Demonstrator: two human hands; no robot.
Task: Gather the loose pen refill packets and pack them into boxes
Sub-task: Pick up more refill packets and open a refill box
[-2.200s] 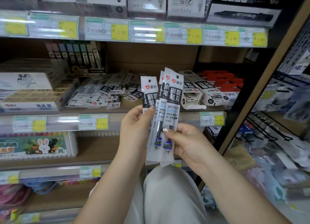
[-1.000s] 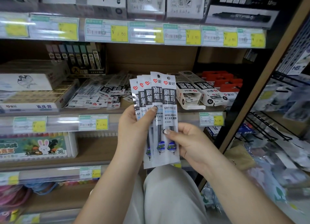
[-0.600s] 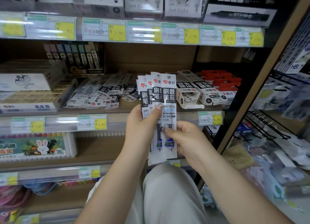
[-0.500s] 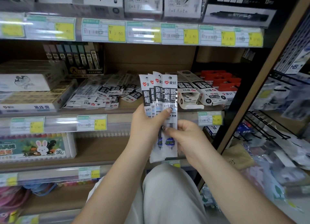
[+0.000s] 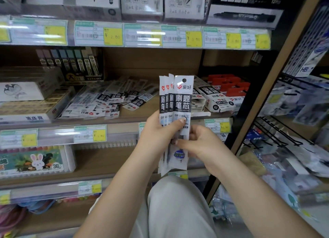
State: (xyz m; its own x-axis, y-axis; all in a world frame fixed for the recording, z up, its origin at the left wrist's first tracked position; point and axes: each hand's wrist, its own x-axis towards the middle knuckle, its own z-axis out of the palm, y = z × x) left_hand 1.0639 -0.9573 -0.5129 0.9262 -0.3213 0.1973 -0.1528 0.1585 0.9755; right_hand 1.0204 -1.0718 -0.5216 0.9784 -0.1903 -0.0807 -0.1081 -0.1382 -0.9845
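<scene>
Up and left of the left hand [image 5: 158,130], a heap of loose packets [image 5: 106,102] lies flat on the shelf [image 5: 135,116], long axes slanting away. The left hand grips a fanned stack of 4 refill packets [image 5: 175,116], thumb across the front; they stand upright, long axis vertical, hang-hole ends up. The right hand [image 5: 197,143] pinches the stack lower down. Up and right of it lie open white boxes [image 5: 211,98].
</scene>
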